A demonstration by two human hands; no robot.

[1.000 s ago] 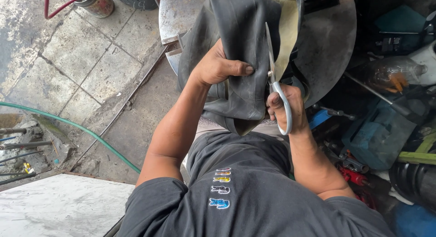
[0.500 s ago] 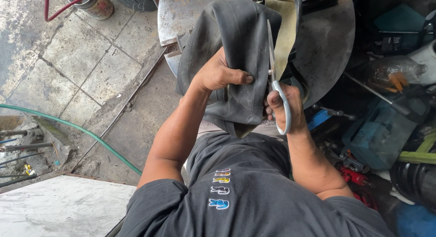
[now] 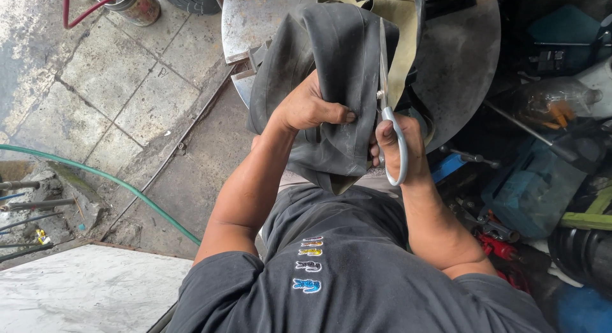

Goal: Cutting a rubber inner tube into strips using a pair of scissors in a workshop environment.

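The person is standing over a round metal worktop and holding a folded piece of black rubber tube up between body and worktop. The left hand is gripping the rubber from its left side, fingers wrapped over the fold and pressing into it about halfway along its length. The right hand is closed through the pale handles of a pair of scissors, and the blades are pointing straight away from the body, running up along the right edge of the rubber. The rubber's long axis is lying the same way, from the person's waist out toward the worktop, so the blades are sitting parallel to it and just beside the left fingertips. The blades are looking nearly closed, and whether they are biting into the rubber cannot be told from here. A tan strap is hanging just behind the blades. A green hose is curving across the concrete floor on the left, and tools and a blue case are crowding the right side.
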